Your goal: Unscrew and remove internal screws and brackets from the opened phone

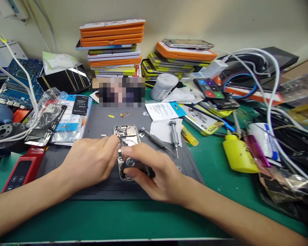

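Note:
An opened smartphone (pixel 128 132) lies on the grey mat (pixel 97 119), its inner boards and metal parts showing in the upper half. My left hand (pixel 92 159) is closed at the phone's left edge, fingertips pressed together over it; whatever they pinch is hidden. From the right, my right hand (pixel 156 167) curls over the lower half, thumb and fingers around a dark screwdriver (pixel 129 162) seen from its round cap end. Its tip is out of sight. Right of the phone lie a grey screwdriver (pixel 154 138) and another screwdriver (pixel 174 135), the latter on white paper.
Behind the mat stand stacked orange and yellow boxes (pixel 113 34). A phone battery (pixel 80 105) rests on packaging at the left, near a red device (pixel 23 167). A yellow bottle (pixel 238 153) and tangled white cables (pixel 274 68) are at the right.

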{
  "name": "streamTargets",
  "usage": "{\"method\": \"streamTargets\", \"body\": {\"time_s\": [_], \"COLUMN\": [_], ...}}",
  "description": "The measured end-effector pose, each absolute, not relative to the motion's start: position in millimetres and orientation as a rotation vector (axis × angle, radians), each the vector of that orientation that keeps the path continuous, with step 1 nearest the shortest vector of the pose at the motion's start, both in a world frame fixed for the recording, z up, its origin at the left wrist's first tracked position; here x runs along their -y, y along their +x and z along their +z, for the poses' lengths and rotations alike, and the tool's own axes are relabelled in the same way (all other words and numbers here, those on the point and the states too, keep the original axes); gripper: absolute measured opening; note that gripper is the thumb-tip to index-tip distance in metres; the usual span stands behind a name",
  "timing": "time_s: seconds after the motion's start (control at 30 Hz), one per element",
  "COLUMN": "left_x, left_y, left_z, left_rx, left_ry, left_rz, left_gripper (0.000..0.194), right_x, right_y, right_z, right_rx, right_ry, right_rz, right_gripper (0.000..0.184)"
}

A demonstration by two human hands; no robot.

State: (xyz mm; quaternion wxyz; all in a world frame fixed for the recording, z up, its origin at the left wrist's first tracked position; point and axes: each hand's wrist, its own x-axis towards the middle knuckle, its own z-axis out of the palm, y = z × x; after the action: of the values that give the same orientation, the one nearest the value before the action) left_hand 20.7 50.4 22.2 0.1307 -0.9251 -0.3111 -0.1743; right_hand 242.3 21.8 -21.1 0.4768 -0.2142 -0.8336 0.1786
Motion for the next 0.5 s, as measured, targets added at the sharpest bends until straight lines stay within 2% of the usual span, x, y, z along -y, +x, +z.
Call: {"method": "streamTargets", "body": {"time_s": [0.13,0.3,0.5], "left_x": [-49.9,-50.9,-51.9], "left_y": [20.2,19.9,20.2], "left_z": [23.8,25.1,24.2], "left_rx": [0.909,0.940,0.873], "left_ry": [-2.694,-2.735,-2.728], "left_rz": [-0.502,-0.510,-0.554], "left_gripper": [0.030,0.028,0.032], "right_x": [-24.0,-23.4,-25.1], "right_y": [241.1,244.0,246.3], "right_z": [-16.5,-10.5,-14.9], "right_rx": [2.091,2.068,2.021], "right_ry": [-0.528,-0.478,-0.516], "right_rz": [0.400,0.424,0.441], "right_gripper": [0.059,0.078,0.067]}}
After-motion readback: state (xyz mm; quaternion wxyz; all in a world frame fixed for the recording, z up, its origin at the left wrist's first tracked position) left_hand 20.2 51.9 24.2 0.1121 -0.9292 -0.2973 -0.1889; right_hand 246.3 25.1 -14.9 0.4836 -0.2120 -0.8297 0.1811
